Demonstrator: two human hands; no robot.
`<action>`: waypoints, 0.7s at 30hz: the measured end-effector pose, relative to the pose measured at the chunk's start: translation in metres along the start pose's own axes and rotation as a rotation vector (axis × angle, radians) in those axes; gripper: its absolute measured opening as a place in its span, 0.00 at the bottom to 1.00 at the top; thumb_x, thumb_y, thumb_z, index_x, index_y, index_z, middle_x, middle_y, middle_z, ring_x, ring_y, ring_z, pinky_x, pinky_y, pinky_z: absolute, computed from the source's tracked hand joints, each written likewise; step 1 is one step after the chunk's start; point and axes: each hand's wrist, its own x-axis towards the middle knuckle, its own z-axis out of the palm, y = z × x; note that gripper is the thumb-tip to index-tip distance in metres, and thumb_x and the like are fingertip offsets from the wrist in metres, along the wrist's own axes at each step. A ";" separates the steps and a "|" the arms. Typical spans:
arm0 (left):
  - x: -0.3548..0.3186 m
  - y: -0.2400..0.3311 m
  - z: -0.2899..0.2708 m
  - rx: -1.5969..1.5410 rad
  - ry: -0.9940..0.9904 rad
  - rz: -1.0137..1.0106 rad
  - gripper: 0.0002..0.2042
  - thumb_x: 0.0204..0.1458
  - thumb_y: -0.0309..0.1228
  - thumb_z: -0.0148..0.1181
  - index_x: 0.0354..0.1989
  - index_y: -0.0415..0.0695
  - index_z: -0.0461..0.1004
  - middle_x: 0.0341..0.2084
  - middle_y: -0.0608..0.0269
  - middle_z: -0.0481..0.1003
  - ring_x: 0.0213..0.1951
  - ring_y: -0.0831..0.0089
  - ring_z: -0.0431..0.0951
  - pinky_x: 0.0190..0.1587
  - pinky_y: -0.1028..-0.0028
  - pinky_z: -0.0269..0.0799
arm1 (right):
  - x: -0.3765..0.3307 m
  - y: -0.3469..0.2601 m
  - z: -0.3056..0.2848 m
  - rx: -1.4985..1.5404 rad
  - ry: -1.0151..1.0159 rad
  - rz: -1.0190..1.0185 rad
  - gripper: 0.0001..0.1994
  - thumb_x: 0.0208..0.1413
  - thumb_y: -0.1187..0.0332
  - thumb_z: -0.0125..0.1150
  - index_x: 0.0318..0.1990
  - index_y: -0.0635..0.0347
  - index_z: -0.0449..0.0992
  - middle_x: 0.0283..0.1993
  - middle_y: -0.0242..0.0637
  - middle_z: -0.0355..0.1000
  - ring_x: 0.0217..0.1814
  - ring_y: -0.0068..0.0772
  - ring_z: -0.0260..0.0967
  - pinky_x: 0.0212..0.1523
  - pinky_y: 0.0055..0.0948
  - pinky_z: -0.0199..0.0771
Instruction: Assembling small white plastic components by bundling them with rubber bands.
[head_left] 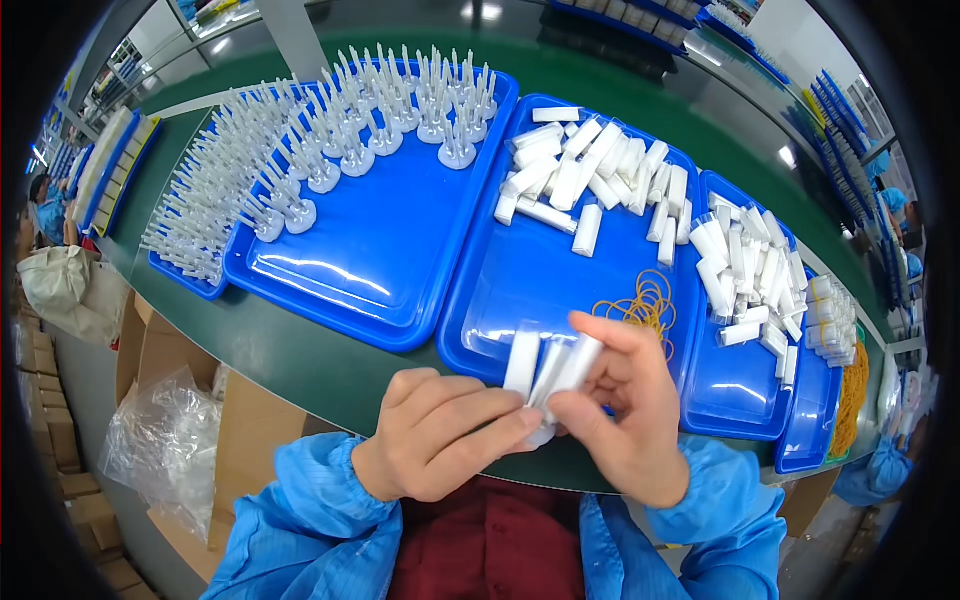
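Both hands meet over the near edge of the middle blue tray (480, 300). My left hand (440, 430) is closed round the lower ends of a few slim white packs (521, 362) in clear wrap, which stand upright. My right hand (630, 410) grips the same bunch from the right, thumb in front and forefinger stretched up beside the packs. Their lower ends are mostly hidden by the fingers. Close beyond my right hand lies a small heap of tan rubber bands (648, 300). More loose white packs (590, 165) are piled at the tray's far end.
Left, a blue tray (350, 270) bears clusters of clear plastic pronged pieces (355, 155). Right, another blue tray (735, 385) holds white packs, beside banded bundles (830, 315) and many rubber bands (850, 400). A cardboard box (255, 440) with clear plastic bags (165, 440) stands below left.
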 end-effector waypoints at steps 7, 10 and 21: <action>-0.003 -0.003 0.003 -0.034 -0.143 -0.068 0.15 0.45 0.29 0.69 0.44 0.44 0.81 0.35 0.66 0.78 0.26 0.76 0.73 0.32 0.76 0.61 | 0.103 0.029 -0.067 -1.265 -0.127 -0.676 0.17 0.48 0.79 0.59 0.48 0.60 0.77 0.45 0.34 0.73 0.48 0.38 0.70 0.43 0.35 0.73; 0.000 -0.002 -0.001 -0.067 -0.223 -0.119 0.15 0.46 0.27 0.68 0.44 0.43 0.80 0.35 0.66 0.77 0.28 0.76 0.73 0.32 0.75 0.63 | 0.118 0.038 -0.076 -1.446 -0.245 -0.679 0.13 0.52 0.74 0.56 0.46 0.60 0.74 0.47 0.35 0.72 0.53 0.36 0.69 0.55 0.36 0.67; -0.007 -0.007 0.008 -0.252 -0.147 -0.244 0.17 0.42 0.18 0.70 0.43 0.46 0.82 0.34 0.67 0.78 0.31 0.71 0.76 0.30 0.73 0.67 | 0.101 0.025 -0.074 -0.930 -0.204 -0.431 0.07 0.62 0.73 0.53 0.45 0.63 0.73 0.45 0.40 0.72 0.49 0.36 0.70 0.51 0.33 0.68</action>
